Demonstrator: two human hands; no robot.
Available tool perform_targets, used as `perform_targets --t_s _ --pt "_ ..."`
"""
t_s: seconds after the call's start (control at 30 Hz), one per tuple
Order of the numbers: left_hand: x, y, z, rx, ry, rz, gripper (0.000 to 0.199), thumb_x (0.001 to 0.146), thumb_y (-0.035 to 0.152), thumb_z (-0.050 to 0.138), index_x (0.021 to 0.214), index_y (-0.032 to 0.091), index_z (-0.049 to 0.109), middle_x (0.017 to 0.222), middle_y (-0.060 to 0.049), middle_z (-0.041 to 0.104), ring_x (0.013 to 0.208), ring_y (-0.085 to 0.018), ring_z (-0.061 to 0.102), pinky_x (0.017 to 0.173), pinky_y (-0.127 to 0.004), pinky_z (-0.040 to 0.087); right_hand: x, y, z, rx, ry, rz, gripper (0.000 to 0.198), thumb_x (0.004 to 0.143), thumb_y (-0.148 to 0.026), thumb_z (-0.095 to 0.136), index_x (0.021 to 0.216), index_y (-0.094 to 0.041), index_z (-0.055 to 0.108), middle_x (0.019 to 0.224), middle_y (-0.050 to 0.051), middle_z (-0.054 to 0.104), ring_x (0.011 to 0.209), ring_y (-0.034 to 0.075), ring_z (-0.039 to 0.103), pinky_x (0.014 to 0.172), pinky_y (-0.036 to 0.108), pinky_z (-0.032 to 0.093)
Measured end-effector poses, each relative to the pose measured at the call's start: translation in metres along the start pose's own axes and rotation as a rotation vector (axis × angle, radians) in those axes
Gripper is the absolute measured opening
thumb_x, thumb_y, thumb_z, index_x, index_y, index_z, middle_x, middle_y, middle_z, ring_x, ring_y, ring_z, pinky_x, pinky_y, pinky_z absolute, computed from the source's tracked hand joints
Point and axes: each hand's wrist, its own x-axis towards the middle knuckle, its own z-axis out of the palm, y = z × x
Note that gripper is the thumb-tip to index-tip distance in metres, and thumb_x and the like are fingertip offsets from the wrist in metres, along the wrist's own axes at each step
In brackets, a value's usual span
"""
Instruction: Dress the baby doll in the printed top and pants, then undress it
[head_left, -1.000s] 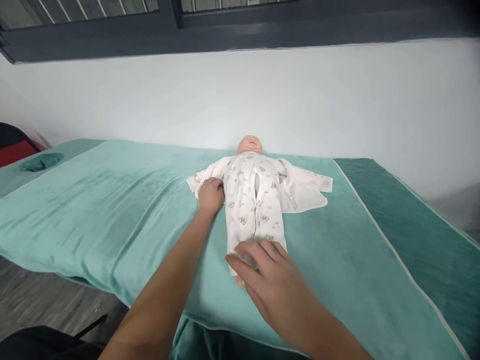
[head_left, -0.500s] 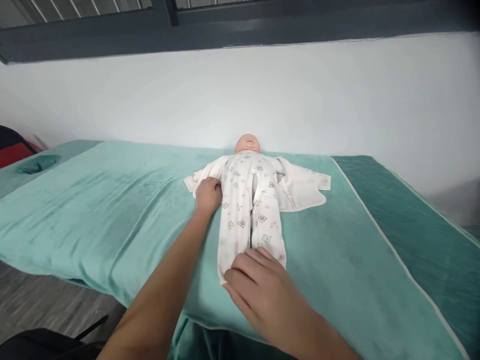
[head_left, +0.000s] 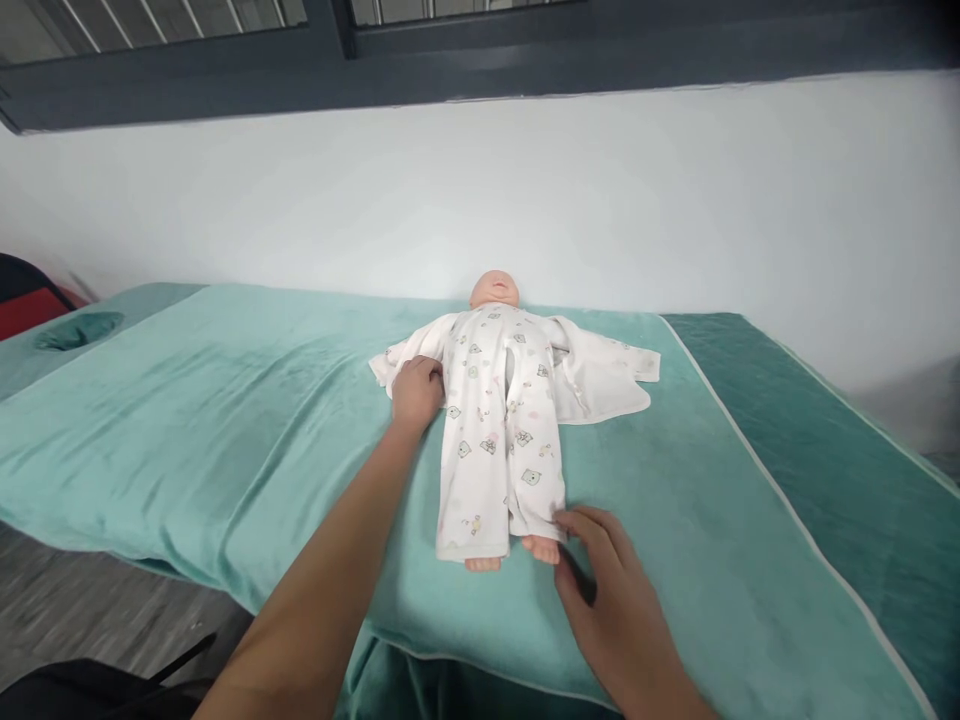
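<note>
A baby doll point(head_left: 495, 288) lies face up in a white, printed long-sleeved shirt point(head_left: 600, 375) spread out at both sides. White trousers point(head_left: 476, 470) with small animal prints cover its body and legs; bare toes stick out below both cuffs. My left hand point(head_left: 418, 392) is closed against the doll's left-hand side in the picture, by the trousers and shirt; its fingertips are hidden. Around the right-hand foot point(head_left: 541, 549), my right hand point(head_left: 611, 575) has its thumb and fingers apart, the fingertips touching the trouser cuff.
The doll lies on a bed with a light green cover point(head_left: 187, 420), with a darker green stretch point(head_left: 817, 430) to the right. A white wall point(head_left: 375, 200) stands behind, under a dark window frame. A round opening point(head_left: 79, 330) shows at the bed's far left.
My right hand has moved right, from the left-hand trouser cuff to the right-hand one, and its fingers have spread. Both feet's toes now show. My left hand has stayed in place.
</note>
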Motion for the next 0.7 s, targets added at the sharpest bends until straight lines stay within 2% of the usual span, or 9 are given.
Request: perform_targets --t_s 0.13,0.23,0.33,0.43,0.57,0.63,0.7 --pt "0.0 0.001 -0.001 -0.007 -0.009 -0.015 0.031 0.081 0.012 0.042 0.084 0.024 0.07 0.104 -0.004 0.072 0.102 -0.025 0.059 0.089 -0.039 0.047 0.014 -0.007 -0.004 0.117 0.021 -0.006 0.014 0.096 -0.019 0.047 0.106 -0.024 0.056 0.104 0.005 0.061 0.091 0.018 0.062 0.075 0.031 0.052" --pt "0.0 0.002 -0.002 -0.008 -0.015 -0.022 0.03 0.081 0.013 0.042 0.084 0.024 0.07 0.104 -0.003 0.072 0.102 -0.025 0.059 0.089 -0.039 0.047 0.021 -0.02 -0.023 0.219 0.035 -0.123 0.01 0.094 -0.015 0.05 0.096 -0.024 0.055 0.092 0.002 0.059 0.081 0.014 0.061 0.068 0.025 0.05" --pt "0.0 0.002 -0.001 -0.016 -0.008 -0.019 0.03 0.081 0.013 0.042 0.084 0.024 0.07 0.104 -0.003 0.072 0.102 -0.025 0.059 0.089 -0.038 0.047 0.024 -0.031 -0.04 0.273 0.048 -0.253 0.016 0.092 -0.009 0.05 0.096 -0.024 0.055 0.088 0.001 0.058 0.078 0.012 0.06 0.066 0.022 0.048" --pt "0.0 0.001 -0.001 -0.015 -0.002 -0.016 0.03 0.081 0.012 0.042 0.083 0.024 0.07 0.104 -0.003 0.072 0.102 -0.024 0.059 0.089 -0.038 0.047 0.024 -0.031 -0.043 0.232 -0.021 -0.284 0.017 0.092 -0.008 0.05 0.099 -0.024 0.055 0.087 0.001 0.058 0.076 0.012 0.058 0.066 0.023 0.047" --pt "0.0 0.001 -0.001 -0.009 -0.01 -0.021 0.03 0.08 0.012 0.042 0.083 0.024 0.07 0.104 -0.003 0.072 0.103 -0.024 0.059 0.089 -0.037 0.047 0.026 -0.017 -0.039 0.114 -0.193 -0.333 0.005 0.093 -0.017 0.056 0.092 -0.022 0.056 0.086 0.002 0.059 0.077 0.015 0.058 0.067 0.028 0.048" --pt "0.0 0.001 -0.001 -0.01 -0.005 -0.022 0.031 0.081 0.012 0.042 0.083 0.024 0.07 0.104 -0.003 0.072 0.103 -0.025 0.059 0.09 -0.037 0.047 0.029 -0.013 -0.041 0.121 -0.194 -0.333 0.008 0.094 -0.02 0.056 0.087 -0.022 0.057 0.083 0.002 0.059 0.076 0.016 0.058 0.066 0.029 0.048" --pt "0.0 0.001 -0.001 -0.014 -0.003 -0.023 0.03 0.081 0.013 0.042 0.083 0.024 0.07 0.104 -0.003 0.072 0.103 -0.025 0.059 0.09 -0.038 0.047 0.034 -0.013 -0.046 0.146 -0.137 -0.317 0.01 0.095 -0.02 0.054 0.086 -0.021 0.058 0.083 0.003 0.059 0.077 0.016 0.058 0.066 0.029 0.048"
